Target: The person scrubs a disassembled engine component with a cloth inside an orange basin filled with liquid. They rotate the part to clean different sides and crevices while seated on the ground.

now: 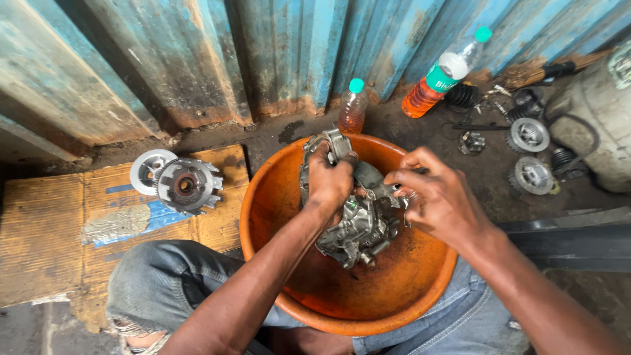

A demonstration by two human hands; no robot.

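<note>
An orange basin [394, 289] sits on the ground between the person's knees, and everything else lies around it. Inside the basin, held above its oily, dirt-flecked bottom, is a grey metal engine part [355, 227], a lumpy casting with small pipes and bolts on its lower end. The left hand [330, 179] wraps tightly around the top of the engine part, its grip closed over a curved metal rim that rises above the basin's far edge. The right hand [437, 197] is at the right side of the engine part, fingers bent in a narrow pinch at a small fitting; what it pinches is too small to tell.

Just behind the basin, against the blue metal wall [197, 52], stands a small plastic bottle [353, 105] with a green cap, about half full of orange liquid. Further right of the basin a larger bottle [447, 75] leans against the wall, also holding orange liquid in its lower part. To the left of the basin, on a flattened cardboard sheet [59, 223], rest a toothed metal hub [187, 185] and a round plate [148, 169] touching behind it. To the right of the basin, on the dark ground, lie two geared discs [529, 135].
</note>
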